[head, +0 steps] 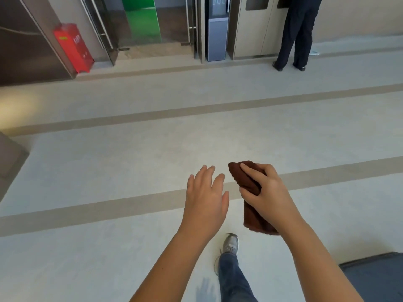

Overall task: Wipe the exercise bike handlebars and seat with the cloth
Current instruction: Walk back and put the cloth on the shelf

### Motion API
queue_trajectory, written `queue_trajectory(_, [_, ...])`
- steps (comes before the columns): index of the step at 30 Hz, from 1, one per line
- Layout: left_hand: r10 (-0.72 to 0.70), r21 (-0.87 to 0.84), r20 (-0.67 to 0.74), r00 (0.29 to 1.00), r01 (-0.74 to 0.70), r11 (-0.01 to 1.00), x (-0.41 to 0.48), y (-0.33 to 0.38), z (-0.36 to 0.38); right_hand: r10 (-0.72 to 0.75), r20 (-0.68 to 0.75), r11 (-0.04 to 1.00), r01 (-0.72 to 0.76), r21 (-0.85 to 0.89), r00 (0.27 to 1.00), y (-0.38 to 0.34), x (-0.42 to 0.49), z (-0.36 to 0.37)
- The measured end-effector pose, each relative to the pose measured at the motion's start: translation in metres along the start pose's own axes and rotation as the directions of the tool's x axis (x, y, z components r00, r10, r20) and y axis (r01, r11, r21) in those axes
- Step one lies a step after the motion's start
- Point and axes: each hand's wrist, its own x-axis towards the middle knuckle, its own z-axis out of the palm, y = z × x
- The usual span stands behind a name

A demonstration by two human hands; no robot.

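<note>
My right hand (265, 190) is closed around a folded dark brown cloth (254, 214), which hangs down below my palm over the floor. Just left of it, my left hand (206, 197) is held out flat with its fingers spread and nothing in it. A small gap separates the left fingers from the cloth. No exercise bike, handlebars or seat are in view. My own leg in jeans and a grey shoe (230, 244) shows beneath my arms.
Pale floor with darker stripes (152, 114) stretches ahead. A person in dark clothes (297, 33) stands at the back right by beige doors. A red box (73, 47), a glass doorway and a grey machine (217, 29) line the far wall. A dark mat (375, 277) lies bottom right.
</note>
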Motion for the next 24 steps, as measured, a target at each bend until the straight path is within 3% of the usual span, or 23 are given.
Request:
queue_trajectory(14, [-0.009,0.072,0.06,0.998,0.005,0.997,0.316,-0.049,0.031,-0.049,-0.081,0.999,0.047,-0.023,0.995,0.026,0.318,-0.044])
queue_trajectory(20, [-0.154,0.066,0.076,0.985,0.149,0.987,0.416,-0.115,0.051,-0.078,-0.026,0.996,0.076,-0.056,0.997,0.016,0.451,-0.015])
queue_trajectory(24, [-0.175,0.081,0.034,0.984,0.172,0.982,0.505,-0.181,0.05,-0.079,-0.034,0.995,0.077,-0.062,0.996,-0.002,0.552,0.017])
